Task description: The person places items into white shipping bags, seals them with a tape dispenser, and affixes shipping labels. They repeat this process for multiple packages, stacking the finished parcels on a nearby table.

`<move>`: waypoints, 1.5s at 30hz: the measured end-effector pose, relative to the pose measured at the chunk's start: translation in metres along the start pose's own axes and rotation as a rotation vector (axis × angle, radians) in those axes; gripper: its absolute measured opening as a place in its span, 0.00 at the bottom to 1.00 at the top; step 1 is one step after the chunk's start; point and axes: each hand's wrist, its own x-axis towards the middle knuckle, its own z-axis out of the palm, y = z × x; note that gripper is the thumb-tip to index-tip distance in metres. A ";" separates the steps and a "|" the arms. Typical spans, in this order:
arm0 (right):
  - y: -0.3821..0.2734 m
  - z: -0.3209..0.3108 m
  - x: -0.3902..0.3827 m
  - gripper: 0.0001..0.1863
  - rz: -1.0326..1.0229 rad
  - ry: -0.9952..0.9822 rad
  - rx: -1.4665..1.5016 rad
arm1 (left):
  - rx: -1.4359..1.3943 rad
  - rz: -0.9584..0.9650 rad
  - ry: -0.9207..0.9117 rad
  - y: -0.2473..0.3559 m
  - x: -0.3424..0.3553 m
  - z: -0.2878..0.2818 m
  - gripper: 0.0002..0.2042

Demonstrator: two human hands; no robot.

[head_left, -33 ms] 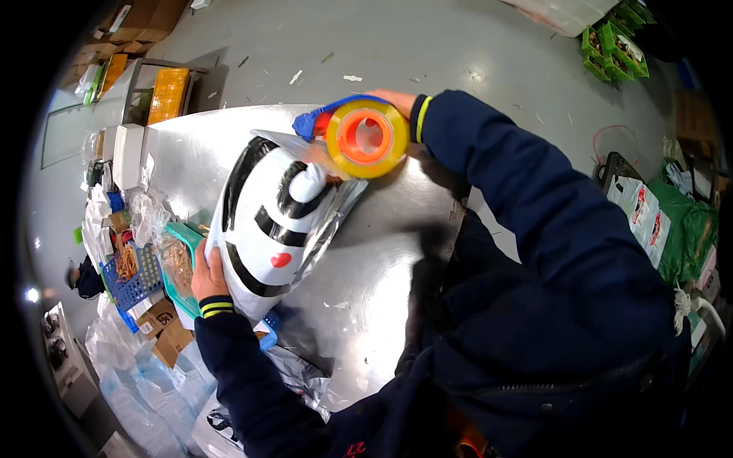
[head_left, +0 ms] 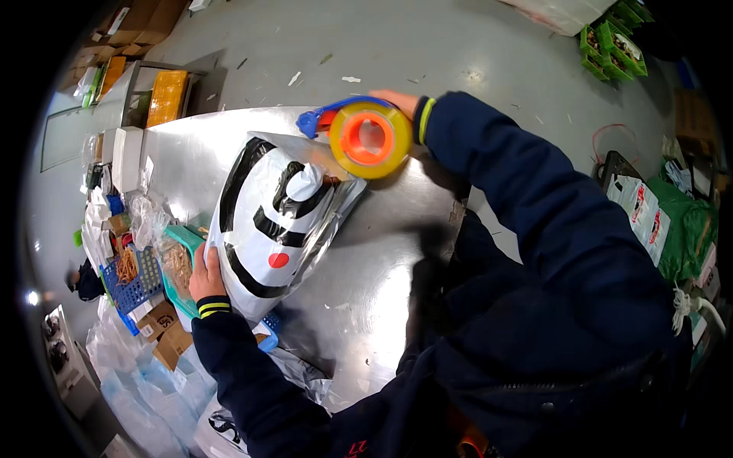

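A white plastic mailer bag (head_left: 279, 229) with black stripes and a red dot lies on the steel table (head_left: 382, 252). My left hand (head_left: 205, 276) presses on the bag's near left edge. My right hand (head_left: 398, 101) grips a tape dispenser (head_left: 370, 137) with a blue handle, an orange core and a yellowish tape roll. The dispenser sits at the bag's far right corner, touching its folded top. Both sleeves are dark blue with yellow-striped cuffs.
Left of the bag are a teal tray (head_left: 174, 238), a blue basket (head_left: 134, 286), small cardboard boxes (head_left: 164, 328) and clear plastic bags (head_left: 145, 389). An orange box (head_left: 166, 95) stands on the floor beyond the table. Green crates (head_left: 615, 38) and a green sack (head_left: 687, 229) are at right.
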 end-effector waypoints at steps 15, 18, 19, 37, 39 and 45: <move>0.043 0.071 0.086 0.23 0.219 0.099 -0.275 | -0.101 0.309 0.278 0.043 0.051 0.007 0.26; 0.076 0.026 0.021 0.26 0.180 0.053 0.044 | 0.023 0.156 0.275 0.024 0.057 0.014 0.25; 0.102 0.001 -0.027 0.24 0.160 -0.029 0.162 | 0.022 0.148 0.277 0.025 0.059 0.017 0.26; 0.040 0.002 -0.048 0.22 0.043 0.114 0.119 | 0.129 -0.117 -0.004 -0.013 0.005 0.008 0.20; 0.100 -0.020 -0.087 0.26 0.080 -0.043 0.372 | 0.029 -0.049 0.088 -0.006 -0.006 0.008 0.24; 0.133 0.025 0.001 0.27 -0.212 -0.130 0.599 | -0.050 -0.084 -0.015 0.000 -0.047 0.015 0.26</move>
